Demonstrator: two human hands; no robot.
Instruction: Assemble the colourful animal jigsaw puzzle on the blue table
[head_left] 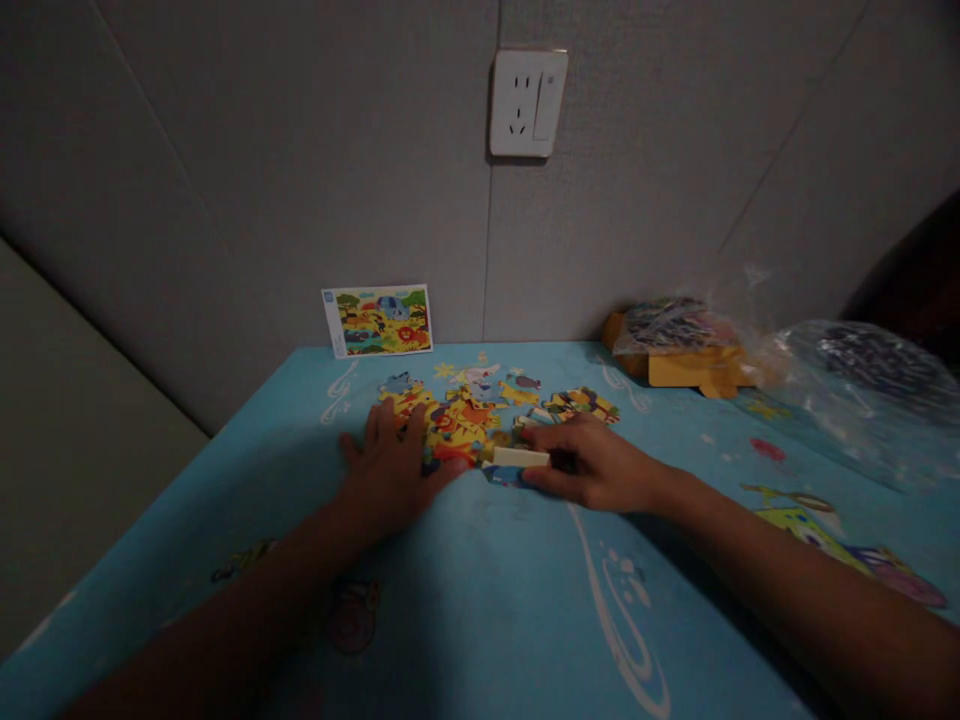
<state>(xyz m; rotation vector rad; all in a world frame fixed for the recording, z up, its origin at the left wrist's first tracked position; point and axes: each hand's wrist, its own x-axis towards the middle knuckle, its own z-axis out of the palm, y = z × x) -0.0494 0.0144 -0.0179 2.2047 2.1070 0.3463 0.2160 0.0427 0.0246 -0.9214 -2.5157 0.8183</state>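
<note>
Colourful jigsaw puzzle pieces point(457, 420), mostly yellow with animal pictures, lie in a joined cluster on the table. My left hand point(390, 460) rests with spread fingers on the left side of this cluster, its thumb by a red part. At the cluster's right side my right hand point(592, 462) pinches a puzzle piece point(517, 458) between thumb and fingers; a pale edge of it shows. Just beyond that hand lies another group of puzzle pieces point(581, 403). A picture card point(382, 320) with an elephant and a lion leans against the wall behind.
A blue cartoon-print cloth point(480, 600) covers the table. At the back right stand an orange-yellow box point(694, 368) and a crumpled clear plastic bag point(847, 390). The grey wall point(300, 180) with a white socket point(528, 103) borders the far edge.
</note>
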